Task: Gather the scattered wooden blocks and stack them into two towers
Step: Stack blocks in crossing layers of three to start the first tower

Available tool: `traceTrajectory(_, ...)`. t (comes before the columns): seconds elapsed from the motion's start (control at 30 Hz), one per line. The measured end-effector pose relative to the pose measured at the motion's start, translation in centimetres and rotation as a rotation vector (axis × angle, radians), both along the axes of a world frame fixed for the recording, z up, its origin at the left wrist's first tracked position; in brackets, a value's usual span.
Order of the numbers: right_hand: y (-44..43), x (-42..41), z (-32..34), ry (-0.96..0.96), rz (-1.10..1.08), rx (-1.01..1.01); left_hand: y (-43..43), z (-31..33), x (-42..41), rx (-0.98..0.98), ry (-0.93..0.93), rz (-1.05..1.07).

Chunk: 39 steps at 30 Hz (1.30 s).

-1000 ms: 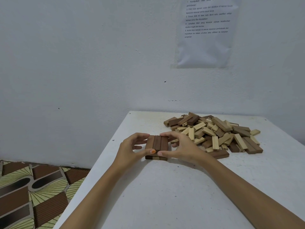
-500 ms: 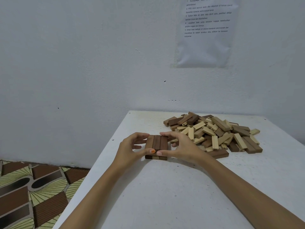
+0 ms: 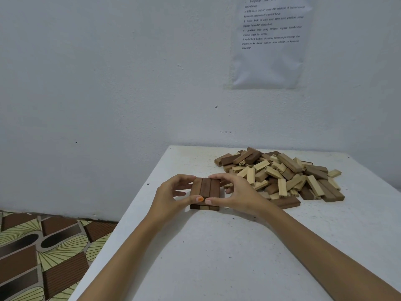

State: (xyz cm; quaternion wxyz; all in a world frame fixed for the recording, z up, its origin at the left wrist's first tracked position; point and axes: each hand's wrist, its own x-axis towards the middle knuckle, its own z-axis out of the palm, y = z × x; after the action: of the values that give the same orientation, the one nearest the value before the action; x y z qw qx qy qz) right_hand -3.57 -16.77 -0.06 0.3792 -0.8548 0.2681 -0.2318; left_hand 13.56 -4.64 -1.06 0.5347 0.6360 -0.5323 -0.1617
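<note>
White, speckled bench (image 3: 217, 257) against a white wall (image 3: 108, 83) bearing a printed sheet (image 3: 269, 61); patterned floor (image 3: 32, 257) at left. Left grip (image 3: 171, 196) and right grip (image 3: 236, 194) both clasp the stack (image 3: 205, 187), seemingly two layers, near the bench's left edge, beside the pile (image 3: 282, 174).

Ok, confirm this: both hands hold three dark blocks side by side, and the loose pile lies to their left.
Not quite. The head view shows the loose pile to the right of the three dark blocks; the left hand and right hand do hold them side by side.
</note>
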Motion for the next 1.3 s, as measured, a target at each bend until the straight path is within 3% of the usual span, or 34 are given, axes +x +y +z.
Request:
traceTrajectory(0.33,-0.5,-0.1,-0.5,0.003,0.017,0.035,0.0,0.0,0.0,0.013,-0.006,0.007)
traceTrajectory(0.47,-0.7,-0.4,-0.4,-0.137,0.015,0.179,0.1,0.1,0.0,0.024,-0.005,0.013)
traceTrajectory(0.57,-0.8,-0.6,0.1,-0.19,-0.004,0.167,0.3,0.3,-0.3,0.024,0.005,0.049)
traceTrajectory(0.8,-0.7,-1.7,3.3,-0.283,-0.073,0.085,0.6,1.9,-2.4,-0.219,0.006,0.165)
traceTrajectory(1.0,-0.7,-5.9,4.7,-0.253,-0.108,-0.041,0.2,4.3,-6.8,-0.262,-0.002,0.002)
traceTrajectory(1.3,-3.0,-13.0,4.1,-0.377,-0.319,0.139,-5.1,4.4,-13.0,-0.163,0.009,-0.211)
